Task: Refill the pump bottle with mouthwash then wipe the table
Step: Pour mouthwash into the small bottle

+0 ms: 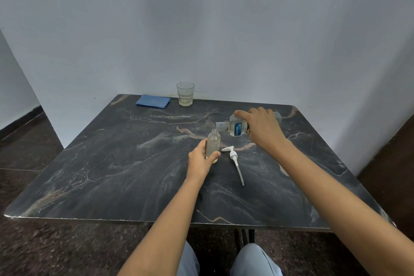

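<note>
Your left hand (200,159) wraps thumb and fingers round the lower body of the small clear pump bottle (213,144), which stands upright on the dark marble-patterned table (112,163) with its neck open. Your right hand (262,129) clamps from above on the clear mouthwash bottle with a blue label (235,127), tipped nearly flat, its mouth just above and to the right of the small neck. No stream is visible, so you cannot tell if liquid is flowing

Handling, as a judgement: the pump bottle looks light, stiff and smooth, so it is easy to knock over and slippery if wet; keep the low grip and press it down on the table. Its neck is narrow, so spill is likely. The mouthwash bottle looks partly full and its weight will shift as it tips; hold it mid-body, as you do, and tilt slowly

Around: a white pump head with a long dip tube (235,159) lies flat just right of your left hand, under your right wrist; watch it when you lower that arm. A clear glass tumbler (185,93) with a little pale liquid and a blue folded cloth (153,101) sit well beyond both hands at the far edge. Nothing stands between the two bottle mouths
</note>
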{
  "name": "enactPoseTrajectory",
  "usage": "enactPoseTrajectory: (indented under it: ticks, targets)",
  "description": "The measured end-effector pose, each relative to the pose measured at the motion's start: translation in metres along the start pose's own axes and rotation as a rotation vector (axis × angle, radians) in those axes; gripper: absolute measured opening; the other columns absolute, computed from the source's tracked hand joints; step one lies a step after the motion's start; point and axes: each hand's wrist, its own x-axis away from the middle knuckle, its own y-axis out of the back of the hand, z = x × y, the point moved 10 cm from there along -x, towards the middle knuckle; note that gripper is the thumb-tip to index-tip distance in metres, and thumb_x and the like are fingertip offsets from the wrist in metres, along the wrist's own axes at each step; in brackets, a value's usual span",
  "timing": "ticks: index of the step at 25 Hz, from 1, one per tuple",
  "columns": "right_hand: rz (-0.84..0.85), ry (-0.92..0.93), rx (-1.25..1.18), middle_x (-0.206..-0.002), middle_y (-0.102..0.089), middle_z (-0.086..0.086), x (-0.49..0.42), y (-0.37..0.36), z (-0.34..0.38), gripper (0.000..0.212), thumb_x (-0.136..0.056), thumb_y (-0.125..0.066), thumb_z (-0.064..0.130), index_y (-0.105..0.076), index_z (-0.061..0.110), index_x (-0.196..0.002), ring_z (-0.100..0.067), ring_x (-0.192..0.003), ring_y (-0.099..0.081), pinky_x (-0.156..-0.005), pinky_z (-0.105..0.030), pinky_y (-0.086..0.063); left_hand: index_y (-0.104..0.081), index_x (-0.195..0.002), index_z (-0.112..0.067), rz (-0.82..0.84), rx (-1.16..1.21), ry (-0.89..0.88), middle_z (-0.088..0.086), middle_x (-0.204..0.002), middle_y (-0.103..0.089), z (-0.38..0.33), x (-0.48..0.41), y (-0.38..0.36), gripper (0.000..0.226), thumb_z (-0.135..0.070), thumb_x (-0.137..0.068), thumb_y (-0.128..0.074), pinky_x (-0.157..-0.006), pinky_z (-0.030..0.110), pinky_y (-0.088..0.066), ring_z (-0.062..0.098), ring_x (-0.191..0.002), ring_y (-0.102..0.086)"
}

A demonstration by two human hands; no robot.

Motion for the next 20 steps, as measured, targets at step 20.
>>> enactPoseTrajectory:
  ticks: [20]
  targets:
    - [0.003,0.005,0.004,-0.116,-0.059,-0.008,0.0004,0.0042,0.0028,0.061,-0.086,-0.056,0.002,-0.039,0.03,-0.138,-0.028,-0.108,-0.05,-0.094,-0.039,-0.035,-0.056,-0.126,-0.018,0.003,0.012,-0.015,-0.007,-0.117,-0.064,-0.0041,0.0022,0.0007,0.047,-0.017,-0.083,-0.075,-0.099,0.031,-0.05,0.01,-0.109,-0.062]
